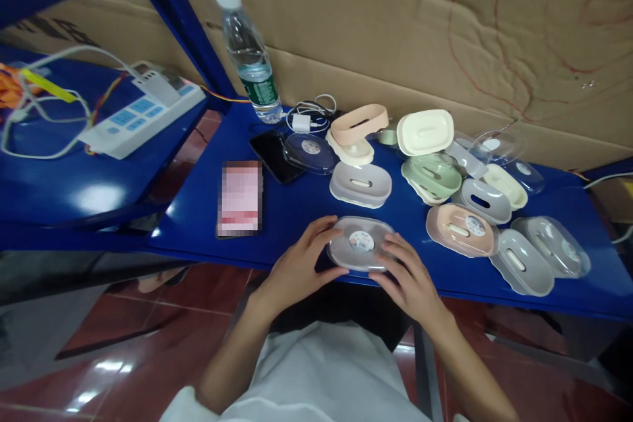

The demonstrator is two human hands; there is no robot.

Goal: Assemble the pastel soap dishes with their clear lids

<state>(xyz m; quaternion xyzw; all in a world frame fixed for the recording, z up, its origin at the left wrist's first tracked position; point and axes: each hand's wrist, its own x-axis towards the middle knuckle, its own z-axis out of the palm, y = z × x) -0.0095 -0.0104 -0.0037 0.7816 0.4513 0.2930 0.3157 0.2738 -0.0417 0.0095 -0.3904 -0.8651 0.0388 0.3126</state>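
Note:
A grey oval soap box (346, 251) with a clear lid and a round white label lies at the table's front edge. My left hand (312, 252) grips its left end between thumb and fingers. From the other side, my right hand (406, 270) holds its right end, fingertips resting on the lid. Just behind it sits a grey soap dish (378, 178) with a slot in the middle. A peach soap box (440, 221) with a label stands to the right, beside an uncovered grey soap dish (539, 270) and a clear-lidded grey soap box (558, 237).
Further back are a peach tray (359, 122), a cream dish (425, 132), a green dish (435, 175) and loose clear lids. At left are a lit phone (240, 198), a dark phone (277, 157), a water bottle (252, 59) and a power strip (143, 122).

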